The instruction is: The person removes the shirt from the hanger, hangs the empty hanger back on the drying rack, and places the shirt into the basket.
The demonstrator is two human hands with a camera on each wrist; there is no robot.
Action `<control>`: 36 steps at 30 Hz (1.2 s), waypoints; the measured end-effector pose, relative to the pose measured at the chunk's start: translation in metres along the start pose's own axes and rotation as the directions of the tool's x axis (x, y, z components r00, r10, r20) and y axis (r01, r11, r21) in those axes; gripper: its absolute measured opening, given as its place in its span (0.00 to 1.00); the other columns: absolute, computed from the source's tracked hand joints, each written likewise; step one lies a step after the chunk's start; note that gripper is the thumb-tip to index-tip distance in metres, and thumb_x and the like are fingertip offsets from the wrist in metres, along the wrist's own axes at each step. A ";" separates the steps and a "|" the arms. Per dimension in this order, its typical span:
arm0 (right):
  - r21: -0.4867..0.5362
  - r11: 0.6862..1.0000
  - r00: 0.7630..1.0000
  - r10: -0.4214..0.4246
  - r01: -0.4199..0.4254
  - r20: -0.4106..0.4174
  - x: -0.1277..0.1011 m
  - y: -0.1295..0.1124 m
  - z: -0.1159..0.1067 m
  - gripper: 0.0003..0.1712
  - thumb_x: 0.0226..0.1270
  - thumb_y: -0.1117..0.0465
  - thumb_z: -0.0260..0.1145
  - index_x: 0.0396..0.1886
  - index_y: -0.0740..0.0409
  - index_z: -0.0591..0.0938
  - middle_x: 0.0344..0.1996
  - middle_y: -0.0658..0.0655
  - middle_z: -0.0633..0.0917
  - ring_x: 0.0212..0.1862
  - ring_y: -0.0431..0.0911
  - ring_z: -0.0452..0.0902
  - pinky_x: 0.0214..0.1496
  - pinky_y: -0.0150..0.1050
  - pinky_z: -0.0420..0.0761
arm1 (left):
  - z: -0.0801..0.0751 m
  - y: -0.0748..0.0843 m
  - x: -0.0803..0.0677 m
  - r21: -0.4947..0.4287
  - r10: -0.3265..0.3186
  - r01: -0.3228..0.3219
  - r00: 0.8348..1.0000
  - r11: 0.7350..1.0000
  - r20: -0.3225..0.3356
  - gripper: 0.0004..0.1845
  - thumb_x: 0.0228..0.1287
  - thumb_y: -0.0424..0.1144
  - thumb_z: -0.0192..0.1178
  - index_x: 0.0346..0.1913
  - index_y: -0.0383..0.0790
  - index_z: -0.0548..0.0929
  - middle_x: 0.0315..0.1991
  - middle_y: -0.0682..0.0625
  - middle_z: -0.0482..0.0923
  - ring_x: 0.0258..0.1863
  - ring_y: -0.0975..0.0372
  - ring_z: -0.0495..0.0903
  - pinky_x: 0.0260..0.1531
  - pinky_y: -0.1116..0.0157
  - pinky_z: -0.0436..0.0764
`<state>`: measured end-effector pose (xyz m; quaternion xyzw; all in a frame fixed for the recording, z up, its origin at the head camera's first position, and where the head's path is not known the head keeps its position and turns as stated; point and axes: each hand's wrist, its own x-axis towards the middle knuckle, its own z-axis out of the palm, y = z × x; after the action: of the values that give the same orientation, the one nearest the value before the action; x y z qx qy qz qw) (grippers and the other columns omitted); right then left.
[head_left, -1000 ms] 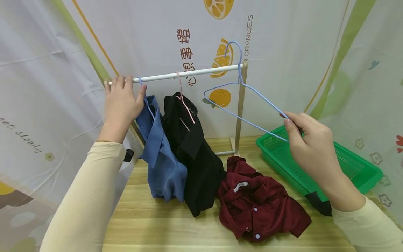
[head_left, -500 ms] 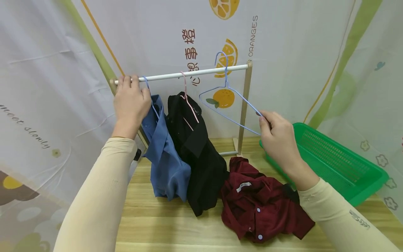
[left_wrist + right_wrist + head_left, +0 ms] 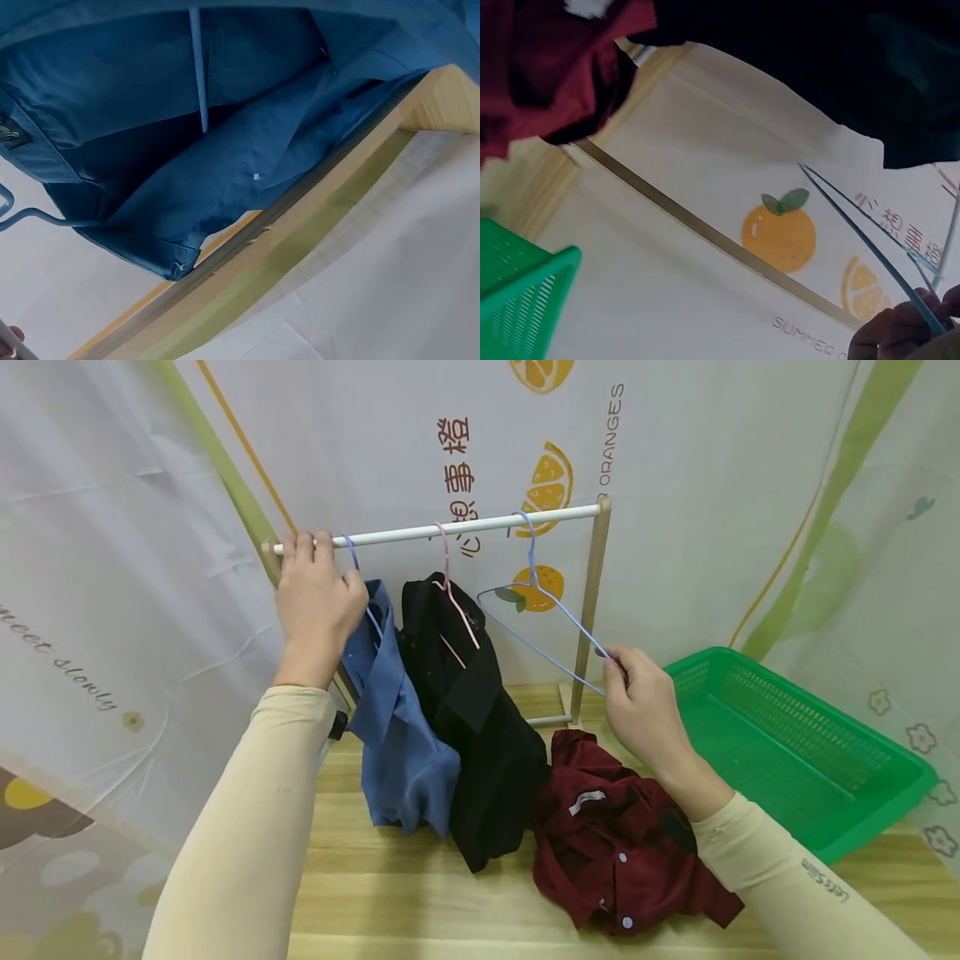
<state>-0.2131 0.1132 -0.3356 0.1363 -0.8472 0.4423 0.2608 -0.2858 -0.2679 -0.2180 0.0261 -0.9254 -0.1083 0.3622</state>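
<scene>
Fingers of my left hand (image 3: 318, 602) curl over the left end of the white rail (image 3: 480, 526) of a small clothes rack. With my right hand (image 3: 643, 706) I pinch one corner of a bare blue wire hanger (image 3: 532, 552), whose hook lies over the rail toward its right end. To its left hang a black shirt (image 3: 498, 777) on a pink hanger (image 3: 446, 556) and a blue shirt (image 3: 408, 760) on another blue hanger. A maroon shirt (image 3: 592, 843) lies crumpled on the table. In the right wrist view, fingers (image 3: 892, 330) hold the hanger wire (image 3: 877, 253).
A green plastic basket (image 3: 787, 768) stands on the wooden table (image 3: 382, 902) at the right, behind my right forearm. The rack's right wooden post (image 3: 592, 610) rises beside the hanger. A printed white curtain (image 3: 675, 510) hangs close behind the rack.
My right hand has moved left and slightly down with the blue hanger. Its hook, earlier above the rail, now sits over it. My left hand stays on the rail.
</scene>
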 end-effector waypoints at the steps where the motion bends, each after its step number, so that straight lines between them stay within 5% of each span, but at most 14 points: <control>1: 0.004 1.000 1.000 0.014 -0.014 0.023 -0.002 0.002 0.001 0.20 0.86 0.62 0.51 0.64 0.67 0.83 0.43 0.63 0.84 0.39 0.52 0.73 0.42 0.39 0.71 | 0.001 0.001 0.000 0.000 -0.002 0.002 1.000 1.000 -0.002 0.35 0.71 0.39 0.40 0.80 0.33 0.65 0.81 0.35 0.63 0.86 0.43 0.53 0.84 0.46 0.59; 10: -0.022 0.997 0.982 0.082 -0.079 0.172 -0.006 0.012 -0.002 0.21 0.85 0.58 0.54 0.70 0.59 0.78 0.40 0.59 0.84 0.31 0.49 0.72 0.36 0.40 0.73 | 0.002 0.002 0.001 0.002 -0.021 0.021 1.000 1.000 -0.007 0.35 0.69 0.38 0.42 0.80 0.34 0.66 0.82 0.36 0.63 0.87 0.44 0.52 0.84 0.47 0.59; 21: -0.064 0.990 0.945 0.135 -0.122 0.298 -0.008 0.014 -0.019 0.28 0.85 0.54 0.53 0.77 0.60 0.71 0.58 0.61 0.86 0.55 0.54 0.81 0.55 0.51 0.80 | -0.003 0.003 0.001 0.029 0.022 -0.023 0.999 0.999 0.038 0.36 0.69 0.38 0.42 0.79 0.31 0.64 0.81 0.31 0.62 0.86 0.40 0.53 0.87 0.48 0.50; 27: -0.117 0.986 0.931 0.154 -0.121 0.330 -0.017 0.026 -0.031 0.31 0.84 0.54 0.55 0.80 0.62 0.68 0.64 0.64 0.83 0.60 0.57 0.81 0.56 0.54 0.82 | -0.012 0.001 0.003 0.055 0.050 -0.056 0.993 0.997 0.107 0.35 0.69 0.37 0.41 0.78 0.28 0.64 0.80 0.29 0.61 0.84 0.38 0.55 0.86 0.45 0.50; 33: -0.183 0.969 0.909 0.223 -0.166 0.351 -0.024 0.041 -0.048 0.37 0.83 0.51 0.57 0.83 0.63 0.63 0.72 0.68 0.76 0.67 0.62 0.78 0.58 0.58 0.82 | -0.026 0.012 0.000 -0.028 -0.014 0.019 0.984 0.999 0.175 0.38 0.73 0.41 0.38 0.85 0.36 0.53 0.88 0.34 0.34 0.89 0.43 0.35 0.85 0.41 0.50; 36: -0.205 0.963 0.899 0.241 -0.175 0.365 -0.027 0.046 -0.055 0.39 0.83 0.51 0.57 0.83 0.65 0.60 0.76 0.70 0.71 0.69 0.63 0.76 0.62 0.64 0.80 | -0.034 0.032 -0.014 -0.100 0.044 -0.030 0.990 0.995 0.133 0.37 0.76 0.44 0.41 0.86 0.38 0.53 0.88 0.36 0.28 0.88 0.45 0.28 0.86 0.42 0.47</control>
<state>-0.1941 0.1845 -0.3562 0.1067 -0.9257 0.3595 0.0502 -0.2513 -0.2410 -0.1963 -0.0162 -0.9418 -0.1481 0.3014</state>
